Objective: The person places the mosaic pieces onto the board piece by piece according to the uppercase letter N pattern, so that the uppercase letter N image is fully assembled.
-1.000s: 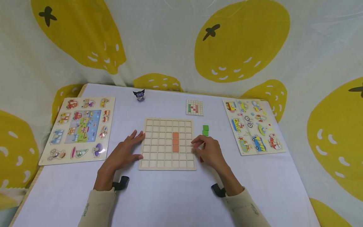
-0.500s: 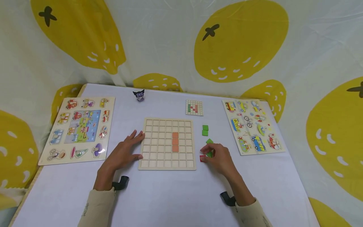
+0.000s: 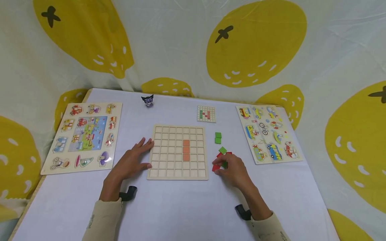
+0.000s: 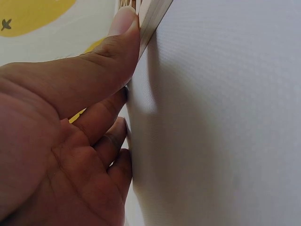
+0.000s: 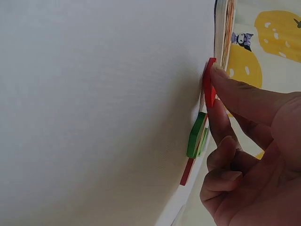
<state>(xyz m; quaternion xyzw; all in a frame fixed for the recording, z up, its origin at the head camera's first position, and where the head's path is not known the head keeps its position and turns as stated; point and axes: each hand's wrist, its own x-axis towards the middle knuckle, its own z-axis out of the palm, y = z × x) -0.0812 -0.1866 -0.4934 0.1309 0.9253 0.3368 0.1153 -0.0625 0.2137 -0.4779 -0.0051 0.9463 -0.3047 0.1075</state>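
Observation:
A wooden grid board (image 3: 169, 170) lies mid-table with three orange tiles (image 3: 186, 150) in one column. My left hand (image 3: 132, 163) rests at its left edge, fingers spread and thumb on the frame; in the left wrist view the thumb (image 4: 123, 23) touches the board's side. Right of the board, my right hand (image 3: 233, 169) pinches a red tile (image 5: 209, 84) between thumb and index finger, the tile tilted close over the cloth. Below and behind that hand lie green tiles (image 3: 222, 150) and more red tiles (image 3: 230, 153), partly hidden by its fingers.
Two green tiles (image 3: 218, 138) lie right of the board's upper corner. A small pattern card (image 3: 206, 119) sits behind the board. Picture puzzle boards stand left (image 3: 64, 169) and right (image 3: 289, 160). A small dark figurine (image 3: 148, 101) is at the back.
My right hand has drawn away from the board's right edge, rightward and slightly toward me, uncovering green and red tiles; it now pinches a red tile. The left hand stays put.

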